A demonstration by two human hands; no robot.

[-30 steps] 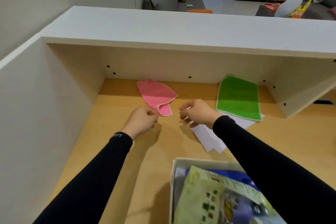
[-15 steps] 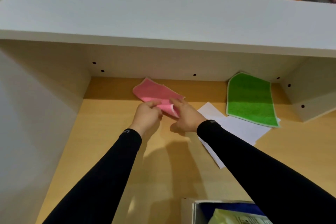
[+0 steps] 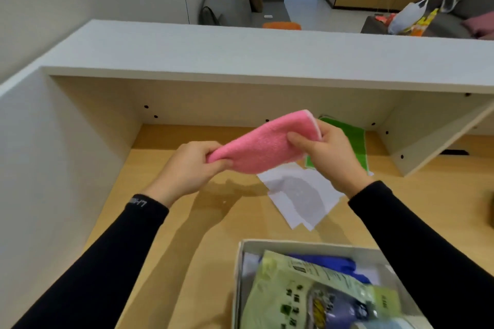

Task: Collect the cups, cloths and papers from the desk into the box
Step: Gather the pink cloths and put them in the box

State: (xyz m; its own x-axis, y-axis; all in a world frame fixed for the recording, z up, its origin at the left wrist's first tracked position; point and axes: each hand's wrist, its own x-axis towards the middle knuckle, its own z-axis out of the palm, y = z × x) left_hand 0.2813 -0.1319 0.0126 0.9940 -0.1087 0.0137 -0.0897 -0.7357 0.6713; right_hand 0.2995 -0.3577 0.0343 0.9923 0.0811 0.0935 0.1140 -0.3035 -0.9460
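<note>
Left hand (image 3: 187, 169) and right hand (image 3: 332, 157) hover side by side, each grip closed.

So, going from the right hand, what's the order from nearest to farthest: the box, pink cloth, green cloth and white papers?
1. pink cloth: the right hand grips its right end.
2. green cloth, behind the hand, and white papers, just below it: too close to call.
3. box: farthest, down toward the person.

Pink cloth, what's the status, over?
Left hand and right hand grip pink cloth, clear of the desk. Box near, part filled. Green cloth and papers uncollected; path to box open.
</note>
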